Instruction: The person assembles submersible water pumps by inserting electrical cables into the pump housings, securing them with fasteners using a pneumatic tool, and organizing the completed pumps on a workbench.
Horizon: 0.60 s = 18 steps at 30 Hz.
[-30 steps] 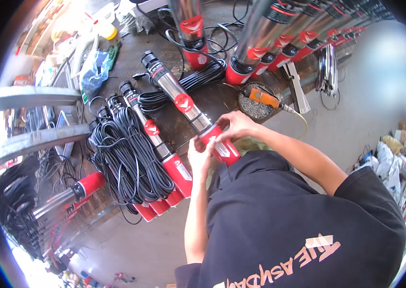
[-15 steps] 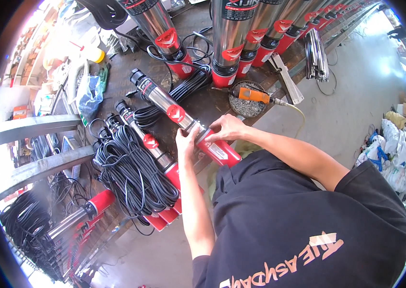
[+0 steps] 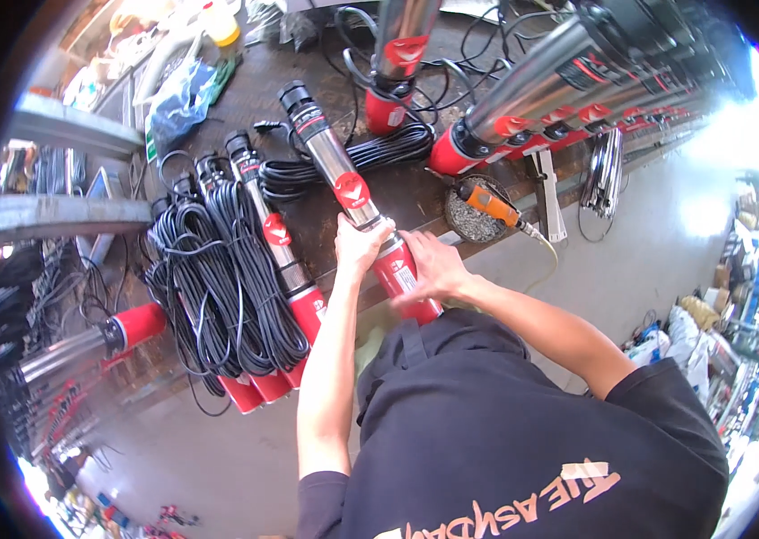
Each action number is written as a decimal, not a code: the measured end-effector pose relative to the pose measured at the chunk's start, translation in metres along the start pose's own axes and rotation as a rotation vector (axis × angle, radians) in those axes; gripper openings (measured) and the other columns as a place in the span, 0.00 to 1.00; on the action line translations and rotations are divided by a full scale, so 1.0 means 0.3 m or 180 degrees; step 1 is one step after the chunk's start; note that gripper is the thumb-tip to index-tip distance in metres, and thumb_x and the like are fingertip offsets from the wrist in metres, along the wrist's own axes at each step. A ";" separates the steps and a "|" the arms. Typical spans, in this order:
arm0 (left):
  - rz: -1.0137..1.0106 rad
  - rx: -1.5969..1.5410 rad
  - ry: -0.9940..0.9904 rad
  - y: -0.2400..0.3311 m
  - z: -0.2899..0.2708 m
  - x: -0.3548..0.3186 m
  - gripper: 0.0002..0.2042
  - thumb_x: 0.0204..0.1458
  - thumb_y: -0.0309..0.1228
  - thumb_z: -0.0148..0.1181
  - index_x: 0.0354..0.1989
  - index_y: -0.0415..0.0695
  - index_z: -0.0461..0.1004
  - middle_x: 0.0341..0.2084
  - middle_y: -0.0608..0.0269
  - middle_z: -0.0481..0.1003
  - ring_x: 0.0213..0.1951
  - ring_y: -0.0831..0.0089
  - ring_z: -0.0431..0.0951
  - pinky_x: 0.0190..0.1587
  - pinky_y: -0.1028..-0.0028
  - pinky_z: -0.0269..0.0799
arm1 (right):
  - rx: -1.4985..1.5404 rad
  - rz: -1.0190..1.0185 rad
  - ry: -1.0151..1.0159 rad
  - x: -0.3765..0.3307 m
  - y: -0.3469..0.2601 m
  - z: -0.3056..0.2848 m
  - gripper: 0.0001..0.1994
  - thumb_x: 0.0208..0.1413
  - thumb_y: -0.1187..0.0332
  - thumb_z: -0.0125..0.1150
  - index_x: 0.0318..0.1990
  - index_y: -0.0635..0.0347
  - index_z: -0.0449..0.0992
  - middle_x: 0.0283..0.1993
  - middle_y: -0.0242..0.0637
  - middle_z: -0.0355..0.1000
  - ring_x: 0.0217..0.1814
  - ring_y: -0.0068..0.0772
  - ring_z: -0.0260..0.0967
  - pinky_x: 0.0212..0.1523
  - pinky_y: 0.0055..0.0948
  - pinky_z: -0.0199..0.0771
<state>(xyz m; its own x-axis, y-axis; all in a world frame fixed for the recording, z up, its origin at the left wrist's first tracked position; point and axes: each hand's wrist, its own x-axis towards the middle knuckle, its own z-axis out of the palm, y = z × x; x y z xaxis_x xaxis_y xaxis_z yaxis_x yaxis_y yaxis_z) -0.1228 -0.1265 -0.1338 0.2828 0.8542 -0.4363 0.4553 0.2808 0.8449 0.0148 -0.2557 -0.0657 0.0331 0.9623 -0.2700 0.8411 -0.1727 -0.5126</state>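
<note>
A long steel pump (image 3: 336, 169) with a red lower end lies slanted on the dark workbench (image 3: 415, 193). My left hand (image 3: 359, 248) grips it where the steel tube meets the red part. My right hand (image 3: 429, 268) lies on the red end, fingers wrapped over a pale label there. The pump's black top points away toward the bench's far side. A black cable coil (image 3: 363, 153) lies under its upper part.
To the left, several similar pumps (image 3: 276, 235) lie under bundles of black cable (image 3: 218, 278). More pumps (image 3: 559, 76) stand at the bench's far side. A round dish (image 3: 467, 223) holds an orange-handled tool (image 3: 490, 202). Grey floor lies to the right.
The view has tilted, so the bench sits higher and larger in the picture. My right hand has slid a little down the red end. My left hand keeps its grip.
</note>
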 end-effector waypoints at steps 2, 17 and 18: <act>0.0120 0.0127 -0.0025 -0.003 -0.011 0.007 0.39 0.34 0.46 0.78 0.54 0.40 0.67 0.45 0.48 0.80 0.49 0.55 0.82 0.55 0.60 0.76 | 0.0351 0.0169 -0.0048 0.094 -0.038 -0.030 0.59 0.25 0.36 0.79 0.65 0.62 0.63 0.56 0.46 0.71 0.59 0.51 0.68 0.56 0.45 0.74; -0.0159 -0.0304 -0.0516 -0.024 -0.016 0.030 0.40 0.36 0.47 0.76 0.56 0.39 0.66 0.47 0.46 0.79 0.52 0.53 0.81 0.57 0.60 0.73 | -0.0387 0.1172 0.0697 -0.020 -0.207 0.111 0.71 0.25 0.52 0.83 0.73 0.72 0.39 0.75 0.55 0.41 0.75 0.63 0.44 0.70 0.60 0.50; -0.0163 -0.0257 -0.0585 -0.041 -0.010 0.046 0.40 0.36 0.47 0.76 0.56 0.39 0.66 0.47 0.46 0.79 0.52 0.53 0.80 0.57 0.60 0.73 | -0.0378 0.1235 0.0839 0.014 -0.224 0.103 0.68 0.27 0.53 0.82 0.73 0.73 0.39 0.76 0.56 0.41 0.75 0.63 0.44 0.70 0.59 0.50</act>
<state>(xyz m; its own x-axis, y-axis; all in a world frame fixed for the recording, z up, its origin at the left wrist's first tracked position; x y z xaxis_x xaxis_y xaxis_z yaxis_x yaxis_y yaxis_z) -0.1268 -0.1168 -0.1493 0.4135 0.7458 -0.5223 0.4061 0.3623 0.8389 -0.0582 -0.2467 -0.0575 0.4794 0.8547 -0.1993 0.7949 -0.5191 -0.3142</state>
